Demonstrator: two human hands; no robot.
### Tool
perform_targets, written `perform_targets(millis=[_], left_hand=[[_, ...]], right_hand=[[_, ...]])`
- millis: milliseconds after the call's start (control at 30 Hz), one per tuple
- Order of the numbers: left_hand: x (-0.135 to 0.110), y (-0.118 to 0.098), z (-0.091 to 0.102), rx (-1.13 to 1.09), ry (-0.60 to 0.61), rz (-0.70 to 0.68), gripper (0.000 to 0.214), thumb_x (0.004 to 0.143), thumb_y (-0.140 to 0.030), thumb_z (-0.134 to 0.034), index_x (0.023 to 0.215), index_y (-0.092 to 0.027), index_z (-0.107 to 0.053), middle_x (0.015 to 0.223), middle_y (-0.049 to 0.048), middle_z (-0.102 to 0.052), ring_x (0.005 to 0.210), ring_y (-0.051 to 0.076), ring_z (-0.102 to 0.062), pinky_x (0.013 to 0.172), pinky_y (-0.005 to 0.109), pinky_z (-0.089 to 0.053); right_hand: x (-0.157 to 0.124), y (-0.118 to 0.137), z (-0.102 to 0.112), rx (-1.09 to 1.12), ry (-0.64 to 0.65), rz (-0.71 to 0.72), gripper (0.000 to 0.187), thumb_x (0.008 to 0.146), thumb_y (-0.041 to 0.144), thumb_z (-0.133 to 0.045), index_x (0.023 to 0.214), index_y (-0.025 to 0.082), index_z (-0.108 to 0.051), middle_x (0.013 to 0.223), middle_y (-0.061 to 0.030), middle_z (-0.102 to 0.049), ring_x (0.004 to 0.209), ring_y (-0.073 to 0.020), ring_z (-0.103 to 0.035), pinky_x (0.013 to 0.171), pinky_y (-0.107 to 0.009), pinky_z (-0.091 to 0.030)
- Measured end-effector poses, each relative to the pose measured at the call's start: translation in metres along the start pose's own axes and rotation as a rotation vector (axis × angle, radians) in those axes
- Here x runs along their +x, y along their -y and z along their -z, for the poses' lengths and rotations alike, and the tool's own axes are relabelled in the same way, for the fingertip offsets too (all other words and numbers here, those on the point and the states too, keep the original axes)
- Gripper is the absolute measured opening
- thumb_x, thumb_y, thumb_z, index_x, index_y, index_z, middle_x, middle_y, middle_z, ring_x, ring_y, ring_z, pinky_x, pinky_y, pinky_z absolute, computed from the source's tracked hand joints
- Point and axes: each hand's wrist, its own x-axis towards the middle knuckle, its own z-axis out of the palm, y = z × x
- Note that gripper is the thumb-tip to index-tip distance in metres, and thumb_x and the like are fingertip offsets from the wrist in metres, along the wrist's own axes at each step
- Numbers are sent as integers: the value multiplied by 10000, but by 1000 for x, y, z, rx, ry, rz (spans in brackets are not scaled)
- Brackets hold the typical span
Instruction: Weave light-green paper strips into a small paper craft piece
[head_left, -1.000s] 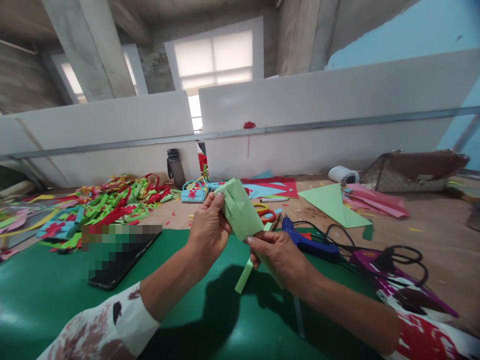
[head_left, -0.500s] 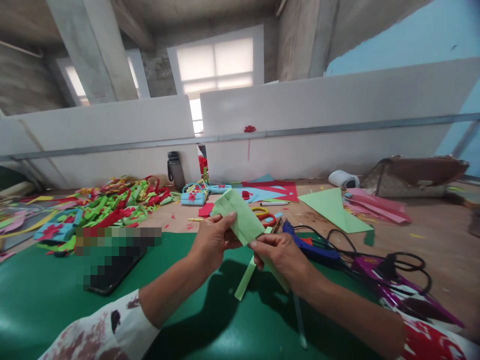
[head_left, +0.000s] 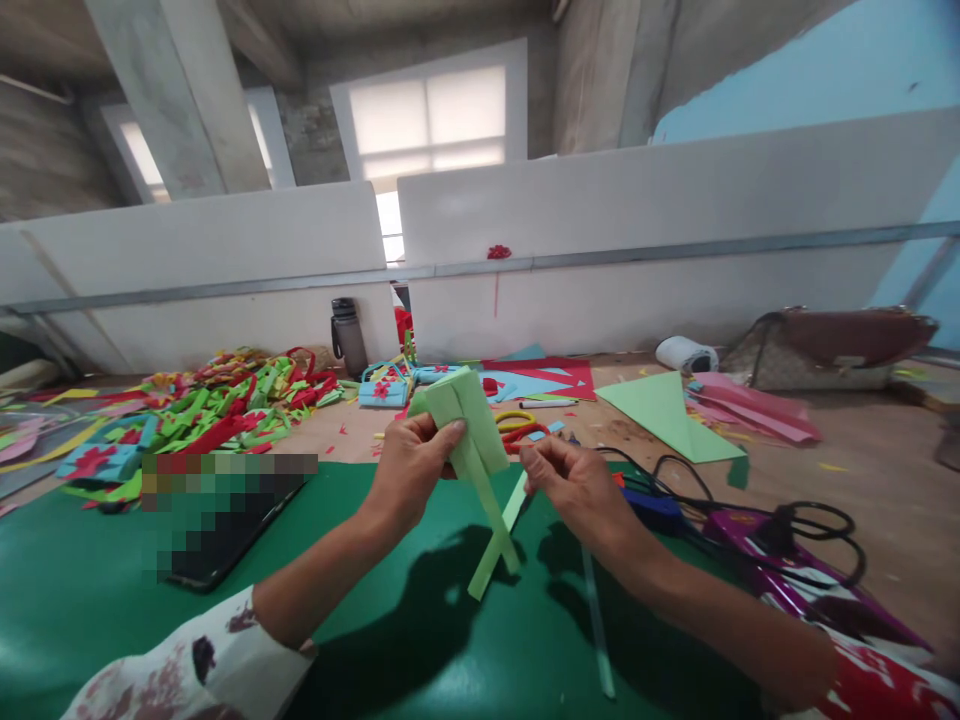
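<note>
Pinched between the thumb and fingers of my left hand (head_left: 420,460) is a light green folded sheet (head_left: 469,415), held upright above the green mat. A narrow strip of the same colour hangs from its lower part. My right hand (head_left: 566,480) is just right of the sheet, apart from it, with thumb and fingertips pressed together; whether anything is between them cannot be made out. Below, a loose light green strip (head_left: 487,565) lies on the mat, crossed by the hanging strip. Red-handled scissors (head_left: 517,432) lie behind the hands, partly hidden.
A blue glue gun (head_left: 652,508) and purple power strip (head_left: 817,590) with black cables lie right. A clear stick (head_left: 598,640) rests on the green mat (head_left: 360,640). Left are a phone (head_left: 225,540) and coloured scraps (head_left: 217,410). Behind stand a bottle (head_left: 347,338) and handbag (head_left: 840,350).
My right hand has let go of the folded sheet and moved slightly right and up. My left hand has turned the sheet more upright, and its strip now hangs down.
</note>
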Motion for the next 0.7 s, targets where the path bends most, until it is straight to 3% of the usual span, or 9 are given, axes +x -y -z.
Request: perform_targets(millis=[100,133,233,467,700], left_hand=[[-3,-8,4,134,99,-45,220,656,-317,-706,636,-114,-625,538,-7,-587,495,117,-530,458,200,-402],[-5,-10,4,170,135,-55,208,665,-299,-695,608,-115,-617,520,-16,-562,487,108,-505,447,191,-371],[-12,-19,3,258,221,-92,191,708,-266,-642,592,-119,-603,511,-36,-494,481,82,-420,436,180,-294],[-26,-33,-7,586,394,-304,225,811,-254,-491,678,-109,-597,553,-49,-312,509,73,-244,433,196,-181],[-18,-38,-20,801,340,-541,288,850,-284,-440,634,-137,-561,553,-44,-302,523,91,-271,475,208,-230]], right_hand=[[4,11,8,-63,-165,220,146,809,346,-591,781,203,-603,862,-30,-629,854,-186,-587,764,-316,-463],[4,17,11,-110,-219,377,96,809,300,-597,808,204,-606,922,-41,-625,914,-192,-584,803,-324,-461],[3,33,18,-229,-246,653,84,824,204,-599,908,201,-609,1007,-60,-622,1008,-190,-575,898,-351,-443],[-3,55,27,-288,-216,709,113,794,135,-628,891,188,-602,1068,-86,-601,1084,-210,-554,925,-372,-439],[5,70,36,-319,-219,729,104,768,113,-638,776,204,-588,991,-61,-640,1046,-212,-574,894,-377,-451]])
